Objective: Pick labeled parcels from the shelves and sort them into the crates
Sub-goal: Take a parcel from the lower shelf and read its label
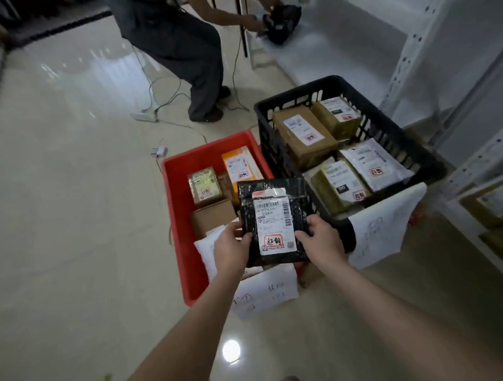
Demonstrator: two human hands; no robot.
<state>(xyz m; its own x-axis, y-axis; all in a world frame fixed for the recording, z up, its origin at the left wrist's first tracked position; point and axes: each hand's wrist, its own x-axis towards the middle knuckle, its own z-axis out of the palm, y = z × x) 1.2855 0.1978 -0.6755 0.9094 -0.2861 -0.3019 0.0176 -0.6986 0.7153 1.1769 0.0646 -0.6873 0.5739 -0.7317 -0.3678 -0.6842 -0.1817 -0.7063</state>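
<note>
Black poly parcel (274,222) hangs at frame centre over the near part of the red crate (174,212), beside the black crate (297,93). My left hand (231,249) and right hand (322,239) each pinch a lower side, grip curled, label (275,232) facing up, presumably for reading its destination.

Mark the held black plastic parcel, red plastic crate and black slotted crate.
Black plastic parcel (270,185), head view, wrap above label.
Red plastic crate (178,211), head view, left wall.
Black slotted crate (296,92), head view, far rim.
</note>
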